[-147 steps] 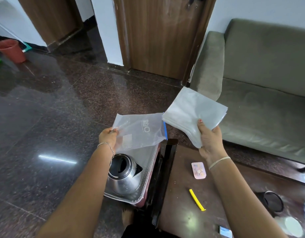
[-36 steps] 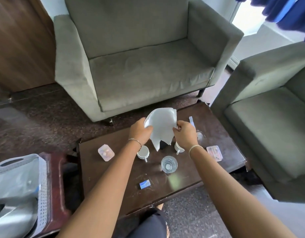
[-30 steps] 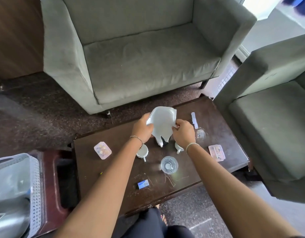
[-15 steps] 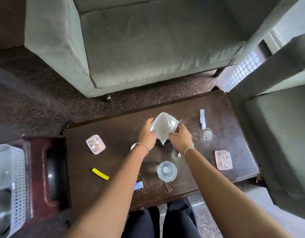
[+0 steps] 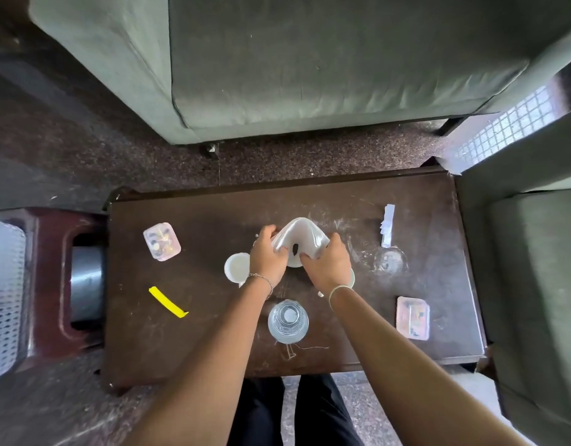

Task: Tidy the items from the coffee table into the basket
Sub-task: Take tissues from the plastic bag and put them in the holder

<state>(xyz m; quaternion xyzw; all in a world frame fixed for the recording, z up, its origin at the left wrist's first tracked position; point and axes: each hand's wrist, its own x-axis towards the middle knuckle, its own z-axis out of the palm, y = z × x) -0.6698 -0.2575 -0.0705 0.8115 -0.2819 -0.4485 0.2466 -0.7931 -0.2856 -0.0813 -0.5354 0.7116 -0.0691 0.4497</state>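
Both hands were closed on one item: the left hand (image 5: 267,259) gripped the left edge and the right hand (image 5: 326,267) the right edge of a bundle of clear plastic bags (image 5: 299,237), arched upward between them above the middle of the coffee table (image 5: 213,336). The bundle's long axis ran left to right, from hand to hand, and a dark item showed through a gap beneath it; what that was could not be determined. A white cup (image 5: 236,267) sat just left of the left hand, a clear glass (image 5: 288,321) near the wrists, and two small pink cases (image 5: 162,241) (image 5: 412,318), a yellow strip (image 5: 168,301) and a white paper slip (image 5: 387,225) lay further out. The basket (image 5: 4,291) stood well off the table's left end, so the left hand was judged nearer to it. No brand, label or writing was legible anywhere.
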